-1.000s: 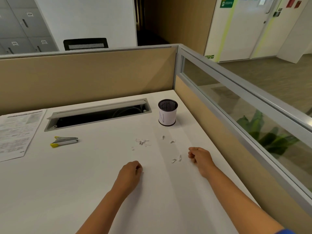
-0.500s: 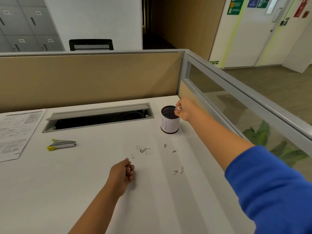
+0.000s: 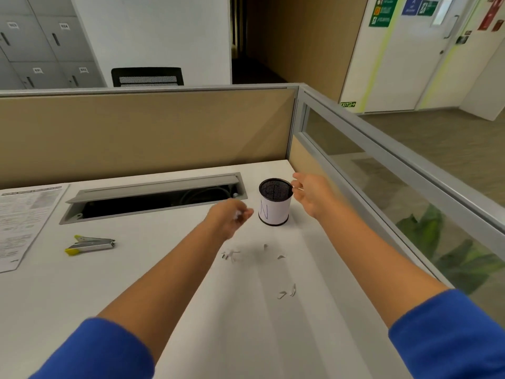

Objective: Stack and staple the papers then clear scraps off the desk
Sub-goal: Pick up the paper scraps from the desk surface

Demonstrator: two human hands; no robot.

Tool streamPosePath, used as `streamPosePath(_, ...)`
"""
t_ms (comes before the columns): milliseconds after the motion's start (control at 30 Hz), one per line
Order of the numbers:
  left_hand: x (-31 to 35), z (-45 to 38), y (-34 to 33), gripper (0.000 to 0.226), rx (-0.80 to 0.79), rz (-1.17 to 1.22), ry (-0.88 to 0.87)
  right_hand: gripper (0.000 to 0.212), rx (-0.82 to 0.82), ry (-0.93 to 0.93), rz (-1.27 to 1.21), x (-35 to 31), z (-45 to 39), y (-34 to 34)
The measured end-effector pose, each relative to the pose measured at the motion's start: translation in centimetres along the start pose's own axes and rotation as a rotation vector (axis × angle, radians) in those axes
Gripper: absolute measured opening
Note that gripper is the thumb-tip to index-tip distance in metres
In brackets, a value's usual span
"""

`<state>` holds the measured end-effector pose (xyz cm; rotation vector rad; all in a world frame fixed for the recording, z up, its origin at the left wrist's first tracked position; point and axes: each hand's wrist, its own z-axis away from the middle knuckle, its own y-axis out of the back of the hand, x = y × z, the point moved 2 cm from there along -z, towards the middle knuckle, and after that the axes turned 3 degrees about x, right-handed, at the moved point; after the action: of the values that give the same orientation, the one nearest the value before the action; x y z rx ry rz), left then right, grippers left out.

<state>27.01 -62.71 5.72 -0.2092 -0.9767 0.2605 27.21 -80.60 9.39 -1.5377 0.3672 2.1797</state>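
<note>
A white surface inside a tan cubicle carries torn paper scraps near the mesh cup. The left hand pinches a scrap beside the cup; the right hand hovers at its rim, fingers loosely curled. The scraps look featherlight and flimsy, best nipped by fingertips at a lifted edge.

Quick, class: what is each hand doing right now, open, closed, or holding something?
Left hand: closed on a white paper scrap, beside the mesh cup.
Right hand: fingers pinched at the cup's rim; contents cannot be told.
</note>
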Motion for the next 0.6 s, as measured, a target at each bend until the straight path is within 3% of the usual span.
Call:
streamPosePath(167,3.6,-2.5,-5.8,0.022,-0.029,-0.109,-0.067,0.032,-0.002,-0.003,-0.040,1.1,1.9,2.5)
streamPosePath(267,4.4,-2.8,-8.6,0.011,-0.012,-0.140,-0.055,0.033,-0.009,0.001,-0.021,1.4,2.5,3.6)
streamPosePath(367,4.4,-2.9,-10.0,0.045,-0.055,-0.143,-0.014,0.031,-0.052,0.000,-0.006,1.6,2.6,4.2)
streamPosePath(433,4.4,-2.7,-10.4,0.054,-0.080,-0.157,0.012,0.031,-0.066,-0.009,0.003,1.6,2.5,4.4)
streamPosePath(600,4.6,-1.7,-10.0,0.047,-0.117,-0.248,-0.083,0.032,-0.057,-0.026,0.072,2.4,2.6,4.6)
